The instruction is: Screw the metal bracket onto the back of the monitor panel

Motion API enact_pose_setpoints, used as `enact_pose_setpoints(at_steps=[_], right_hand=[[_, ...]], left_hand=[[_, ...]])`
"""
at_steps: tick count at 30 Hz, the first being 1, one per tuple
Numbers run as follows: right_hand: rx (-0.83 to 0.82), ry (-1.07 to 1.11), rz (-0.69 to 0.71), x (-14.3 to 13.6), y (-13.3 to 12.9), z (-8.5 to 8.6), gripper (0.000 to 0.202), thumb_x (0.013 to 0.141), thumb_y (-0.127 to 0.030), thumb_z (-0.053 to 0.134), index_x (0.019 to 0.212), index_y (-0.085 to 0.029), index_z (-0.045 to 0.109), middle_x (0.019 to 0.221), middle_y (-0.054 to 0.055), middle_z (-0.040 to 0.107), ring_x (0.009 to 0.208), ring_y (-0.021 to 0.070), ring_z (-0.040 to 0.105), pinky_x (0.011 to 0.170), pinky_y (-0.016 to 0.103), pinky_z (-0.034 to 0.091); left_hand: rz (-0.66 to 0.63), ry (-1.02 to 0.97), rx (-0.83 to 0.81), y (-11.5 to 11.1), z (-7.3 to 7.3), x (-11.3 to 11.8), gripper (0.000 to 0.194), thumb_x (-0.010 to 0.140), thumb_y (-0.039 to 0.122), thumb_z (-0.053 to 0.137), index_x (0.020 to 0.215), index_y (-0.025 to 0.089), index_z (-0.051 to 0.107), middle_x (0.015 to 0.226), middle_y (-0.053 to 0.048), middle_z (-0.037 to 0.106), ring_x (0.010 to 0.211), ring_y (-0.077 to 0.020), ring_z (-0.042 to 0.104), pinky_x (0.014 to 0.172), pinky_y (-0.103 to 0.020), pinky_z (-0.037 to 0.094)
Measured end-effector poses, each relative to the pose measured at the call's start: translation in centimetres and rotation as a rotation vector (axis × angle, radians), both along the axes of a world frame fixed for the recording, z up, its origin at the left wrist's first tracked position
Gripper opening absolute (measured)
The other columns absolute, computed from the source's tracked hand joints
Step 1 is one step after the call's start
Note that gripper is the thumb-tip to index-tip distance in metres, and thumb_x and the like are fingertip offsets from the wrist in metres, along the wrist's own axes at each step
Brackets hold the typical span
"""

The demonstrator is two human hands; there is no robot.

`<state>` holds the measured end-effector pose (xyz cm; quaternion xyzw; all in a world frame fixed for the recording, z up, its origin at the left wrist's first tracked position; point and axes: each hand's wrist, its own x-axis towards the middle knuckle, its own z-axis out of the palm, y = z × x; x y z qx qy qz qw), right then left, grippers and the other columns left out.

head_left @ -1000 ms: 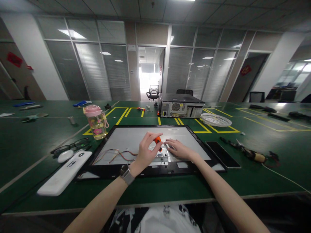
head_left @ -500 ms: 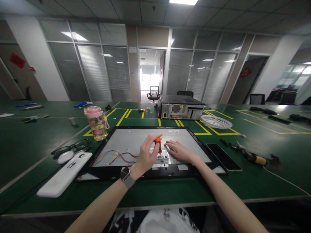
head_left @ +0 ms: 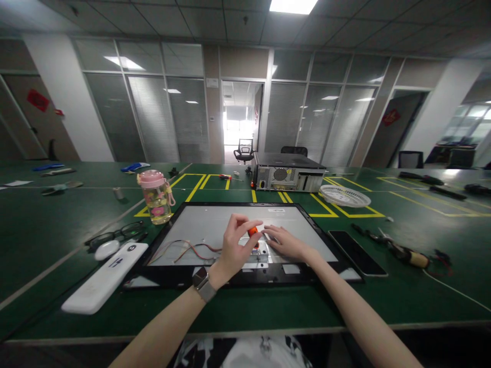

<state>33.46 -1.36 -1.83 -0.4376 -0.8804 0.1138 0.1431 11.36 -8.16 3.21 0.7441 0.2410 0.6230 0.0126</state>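
My left hand (head_left: 240, 243), with a watch on its wrist, is closed around the orange handle of a screwdriver (head_left: 252, 232). The screwdriver stands roughly upright over a metal bracket (head_left: 262, 255) near the front of a flat display panel (head_left: 215, 217) with a black frame. Its tip is too small to make out. Just right of the bracket, my right hand (head_left: 283, 242) lies flat on the panel with fingers stretched out. Thin coloured wires (head_left: 187, 247) run across the panel at the left, partly behind my left hand.
Left of the panel are a pink-lidded bottle (head_left: 155, 197), glasses (head_left: 115, 234) and a long white device (head_left: 105, 278). A phone (head_left: 357, 253) and a cabled tool (head_left: 408, 254) lie right. Behind stand a computer case (head_left: 289, 171) and a white basket (head_left: 345, 196).
My left fingers have shifted their hold on the screwdriver handle, with the fingertips now curled more. The right hand stays on the panel. The whole view has shifted slightly.
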Motion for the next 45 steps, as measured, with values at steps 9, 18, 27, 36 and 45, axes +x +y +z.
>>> enact_pose_setpoints(at_steps=[9,18,27,36,45], right_hand=[[-0.015,0.003,-0.019,-0.01,-0.05,-0.05,0.044,0.096,-0.033,0.045,0.137,-0.02,0.053,0.149,0.015,0.046,0.141,0.0286,0.036,0.116,0.052,0.024],[-0.018,0.016,-0.016,0.04,0.11,-0.27,0.043,0.096,-0.033,0.044,0.137,-0.023,0.052,0.149,0.012,0.047,0.142,0.0278,0.035,0.116,0.053,0.023],[-0.016,0.003,-0.013,0.13,0.35,-0.59,0.043,0.096,-0.033,0.044,0.137,-0.022,0.052,0.15,0.013,0.045,0.142,0.0282,0.034,0.116,0.054,0.022],[-0.018,-0.015,-0.016,-0.01,0.1,-0.22,0.044,0.097,-0.033,0.043,0.138,-0.02,0.051,0.149,0.014,0.045,0.142,0.0287,0.034,0.115,0.055,0.023],[0.001,0.002,-0.012,0.07,0.31,-0.56,0.044,0.096,-0.035,0.044,0.137,-0.021,0.052,0.149,0.014,0.046,0.141,0.0285,0.036,0.115,0.055,0.024]], left_hand=[[-0.042,0.024,-0.03,0.11,0.12,-0.1,0.023,0.094,0.022,0.054,0.114,0.022,0.065,0.1,-0.006,0.059,0.092,-0.0167,0.06,0.081,-0.031,0.052],[0.035,0.043,0.06,-0.33,-0.08,-0.17,0.03,0.097,0.014,0.042,0.12,0.02,0.062,0.101,-0.008,0.064,0.094,-0.0168,0.062,0.081,-0.031,0.053],[0.06,-0.014,0.052,-0.33,-0.19,-0.04,0.03,0.095,0.011,0.047,0.119,0.02,0.063,0.097,-0.006,0.063,0.09,-0.0148,0.062,0.079,-0.027,0.052],[0.079,-0.003,0.037,-0.23,-0.41,-0.1,0.025,0.094,0.018,0.052,0.115,0.021,0.065,0.095,-0.006,0.06,0.089,-0.0159,0.06,0.078,-0.029,0.052],[0.086,-0.009,0.032,-0.07,-0.72,-0.11,0.023,0.093,0.023,0.055,0.114,0.023,0.067,0.094,-0.005,0.054,0.087,-0.016,0.059,0.076,-0.029,0.052]])
